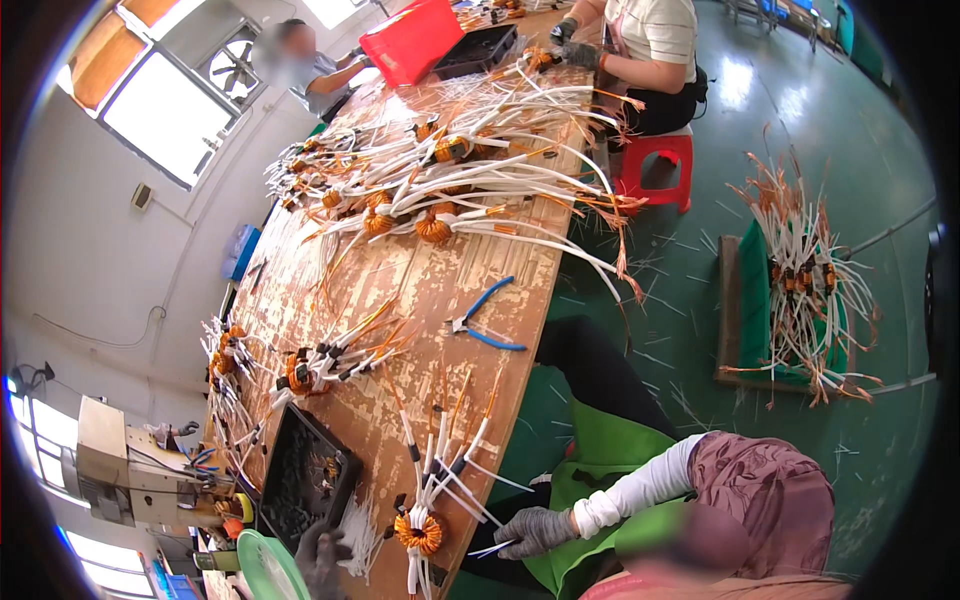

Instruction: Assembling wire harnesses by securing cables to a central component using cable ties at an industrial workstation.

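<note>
My right hand [540, 531], in a grey knit glove, is closed at the table's near edge. Thin white strips [488, 550] stick out from its fingers. Left of it lies a ring-shaped coil [418, 534] wound in orange wire, its white-sleeved leads and bare copper ends fanning across the table. My left hand [322, 560], in a dark grey glove, has its fingers apart beside a pile of thin white strips [361, 537]; part of it is in shadow. Next to that hand are a black tray [345, 470] with small dark parts and a green basin [262, 565].
Blue-handled pliers [490, 318] lie spread on the worn wooden table [440, 270]. Wound coils [434, 226] with white leads are heaped farther along. Two people sit at the far end near a red bin [410, 42]. A green-lined crate [752, 300] of coils stands on the floor at right.
</note>
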### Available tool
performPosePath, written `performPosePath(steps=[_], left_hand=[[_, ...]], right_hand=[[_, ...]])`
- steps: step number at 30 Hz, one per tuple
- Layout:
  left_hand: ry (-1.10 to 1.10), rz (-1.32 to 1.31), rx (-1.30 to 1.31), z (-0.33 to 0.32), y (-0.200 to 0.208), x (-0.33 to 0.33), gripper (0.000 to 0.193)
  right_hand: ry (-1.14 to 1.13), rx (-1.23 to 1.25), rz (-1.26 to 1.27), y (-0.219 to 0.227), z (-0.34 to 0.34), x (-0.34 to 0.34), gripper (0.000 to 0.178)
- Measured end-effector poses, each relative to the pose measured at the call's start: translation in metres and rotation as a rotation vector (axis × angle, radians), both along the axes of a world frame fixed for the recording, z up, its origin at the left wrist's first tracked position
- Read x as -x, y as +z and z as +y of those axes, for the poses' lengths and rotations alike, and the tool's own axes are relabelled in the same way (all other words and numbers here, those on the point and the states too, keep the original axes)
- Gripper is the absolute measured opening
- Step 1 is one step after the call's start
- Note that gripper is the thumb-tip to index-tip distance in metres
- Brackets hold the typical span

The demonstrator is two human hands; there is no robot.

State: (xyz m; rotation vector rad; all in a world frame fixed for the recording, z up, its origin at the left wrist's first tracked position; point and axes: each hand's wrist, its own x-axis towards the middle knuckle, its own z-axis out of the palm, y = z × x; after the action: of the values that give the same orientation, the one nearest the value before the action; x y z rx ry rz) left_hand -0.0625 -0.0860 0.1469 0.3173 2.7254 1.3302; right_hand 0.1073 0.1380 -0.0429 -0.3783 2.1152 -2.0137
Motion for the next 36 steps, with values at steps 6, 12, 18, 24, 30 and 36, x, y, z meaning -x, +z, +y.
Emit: performPosePath(steps=[6, 12, 18, 24, 30, 36], left_hand=[[0.232, 0.031, -0.106, -0.143, -0.064, 0.013, 0.031], [0.689, 0.157, -0.387, -0.336, -0.161, -0.077, 0.024], [1.055, 0.201, -0.368, -0.337, -0.194, -0.039, 0.027], [1.206, 0.352, 0.238, -0.415, -0.192, -0.042, 0.020], [0.892, 0.672, 0.715, -0.443, -0.225, 0.087, 0.028], [0.311, 0.795, 0.063, -0.072, -0.288, 0.313, 0.025]], right_hand=[[0.099, -0.057, 0.067, 0.012, -0.018, -0.002, 0.019], [0.118, -0.212, 0.232, 0.058, -0.041, 0.023, 0.012], [-0.044, -0.305, 0.255, 0.065, -0.067, 0.048, 0.004], [-0.108, -0.416, 0.308, 0.039, -0.084, 0.059, 0.011], [-0.293, -0.481, 0.383, 0.018, -0.073, 0.067, 0.007], [-0.176, -0.373, 0.306, 0.023, -0.090, 0.073, 0.006]])
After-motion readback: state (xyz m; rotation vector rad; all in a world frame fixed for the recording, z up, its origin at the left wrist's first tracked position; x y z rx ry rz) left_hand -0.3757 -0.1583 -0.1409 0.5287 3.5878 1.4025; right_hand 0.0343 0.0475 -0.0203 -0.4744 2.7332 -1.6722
